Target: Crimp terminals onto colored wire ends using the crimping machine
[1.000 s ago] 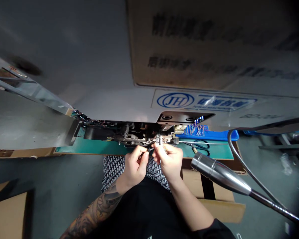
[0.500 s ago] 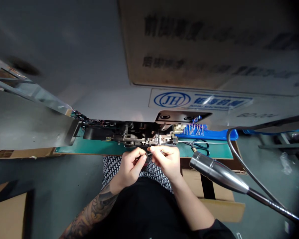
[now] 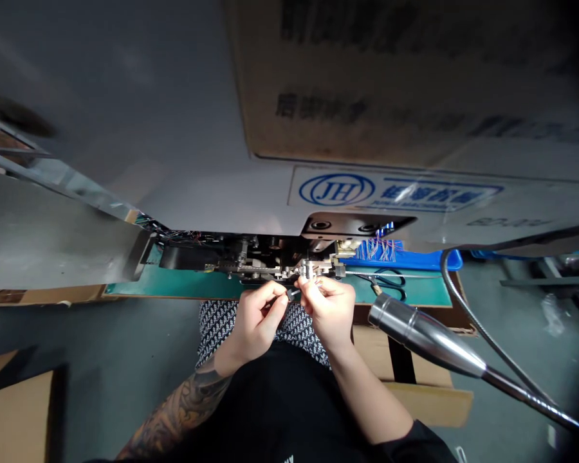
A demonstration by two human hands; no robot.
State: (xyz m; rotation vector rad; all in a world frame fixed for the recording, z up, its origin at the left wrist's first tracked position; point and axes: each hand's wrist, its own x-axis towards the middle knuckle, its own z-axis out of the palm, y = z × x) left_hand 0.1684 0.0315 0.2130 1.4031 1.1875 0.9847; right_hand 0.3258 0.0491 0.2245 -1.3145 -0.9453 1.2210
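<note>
Pinched between the thumb and forefinger of my left hand (image 3: 259, 318) is a small dark part (image 3: 292, 294). My right hand (image 3: 329, 308) is closed just to the right of it, with its fingertips at the machine's metal mechanism (image 3: 306, 269); what those fingers hold is too small to make out. Both hands are over the front edge of the green work surface (image 3: 183, 283), beneath the grey machine housing (image 3: 183, 193).
A blue tray (image 3: 415, 259) with thin wires lies behind black-handled scissors (image 3: 390, 280) on the right. The metal lamp head (image 3: 424, 334) with its flexible arm extends near my right forearm. Cardboard (image 3: 429, 402) lies below.
My hands have moved slightly apart, my right hand a little to the right and up towards the mechanism. The dark part shows more clearly at my left fingertips.
</note>
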